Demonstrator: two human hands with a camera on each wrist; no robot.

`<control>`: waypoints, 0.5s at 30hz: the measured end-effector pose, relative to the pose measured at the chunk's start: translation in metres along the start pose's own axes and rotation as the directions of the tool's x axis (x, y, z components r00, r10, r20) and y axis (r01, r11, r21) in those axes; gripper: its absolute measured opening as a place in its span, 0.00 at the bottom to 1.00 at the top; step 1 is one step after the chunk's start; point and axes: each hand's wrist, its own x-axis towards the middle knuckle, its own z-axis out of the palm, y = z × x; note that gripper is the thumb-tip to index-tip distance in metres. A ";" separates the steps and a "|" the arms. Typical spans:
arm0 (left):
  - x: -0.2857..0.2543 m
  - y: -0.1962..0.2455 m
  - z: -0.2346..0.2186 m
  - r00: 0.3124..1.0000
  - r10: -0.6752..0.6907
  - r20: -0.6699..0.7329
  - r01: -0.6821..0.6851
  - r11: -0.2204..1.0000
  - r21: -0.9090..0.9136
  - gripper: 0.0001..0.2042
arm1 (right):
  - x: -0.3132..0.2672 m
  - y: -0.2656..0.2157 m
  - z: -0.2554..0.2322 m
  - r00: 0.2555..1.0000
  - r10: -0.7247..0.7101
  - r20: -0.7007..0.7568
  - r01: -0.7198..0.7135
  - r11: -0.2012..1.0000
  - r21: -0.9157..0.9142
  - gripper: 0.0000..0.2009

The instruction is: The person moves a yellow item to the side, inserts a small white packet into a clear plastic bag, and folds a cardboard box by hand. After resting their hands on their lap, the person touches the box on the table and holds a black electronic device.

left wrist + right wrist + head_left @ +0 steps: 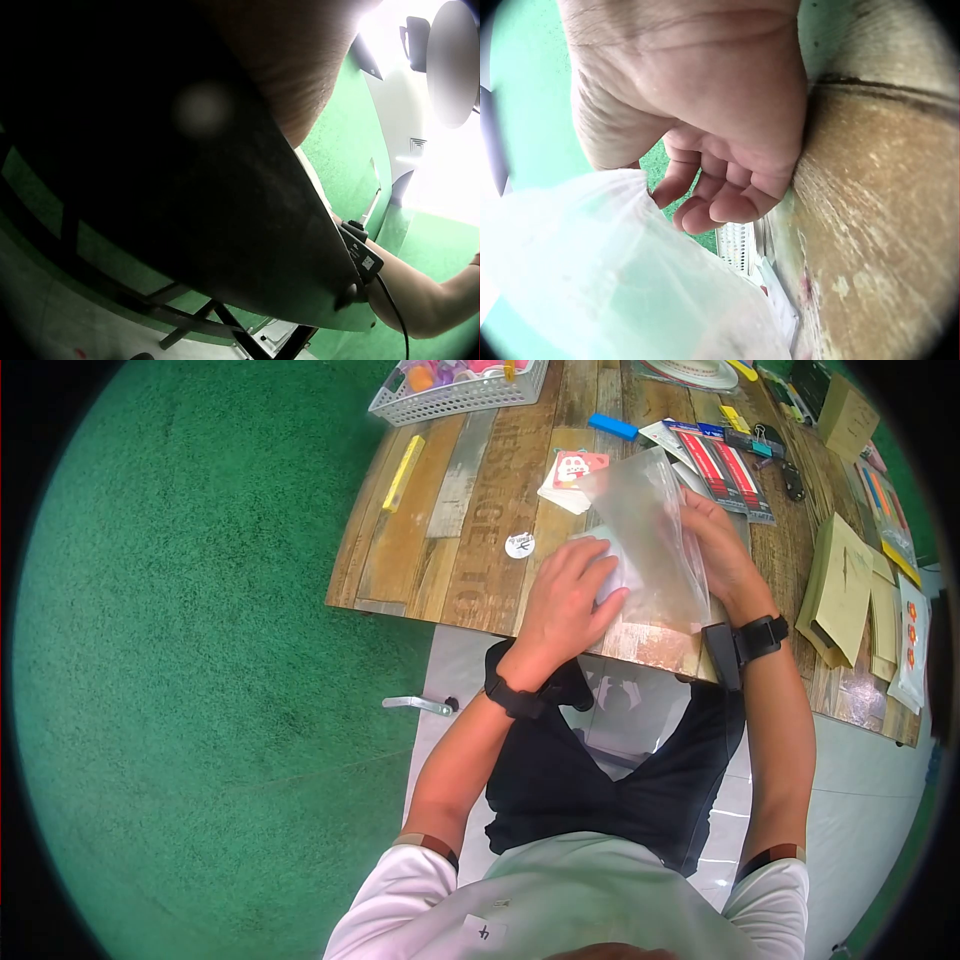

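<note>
On the left of the desk (440, 575), a yellow strip (402, 473) lies near a white plastic basket (462, 400), with a round white label (519, 545) farther right. Next comes the left hand (568, 598), thumb apart from bent fingers over a pale flat item (608, 578); whether it pinches this I cannot tell, as a dark surface (165, 202) fills much of the left wrist view. Between the hands, over the desk's near edge, is the clear plastic bag (640, 500). It looks light, limp and slippery, apt to crease; a side edge should give the surest hold. The right hand (722, 550), fingers curled, seems to pinch its right edge, thumb hidden behind the film. Which end opens is unclear.
</note>
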 end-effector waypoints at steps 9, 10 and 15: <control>0.000 0.001 0.000 1.000 -0.006 0.004 0.006 1.000 -0.006 0.17 | 0.000 0.000 -0.002 1.000 0.003 -0.003 -0.003 1.000 -0.002 0.05; 0.000 0.001 0.000 1.000 -0.005 0.004 0.005 1.000 -0.006 0.17 | 0.000 0.001 -0.003 1.000 0.005 0.006 -0.005 1.000 0.000 0.05; 0.001 0.001 -0.001 1.000 -0.001 -0.002 0.001 1.000 -0.003 0.16 | 0.000 0.000 0.001 1.000 0.006 0.000 -0.006 1.000 0.005 0.05</control>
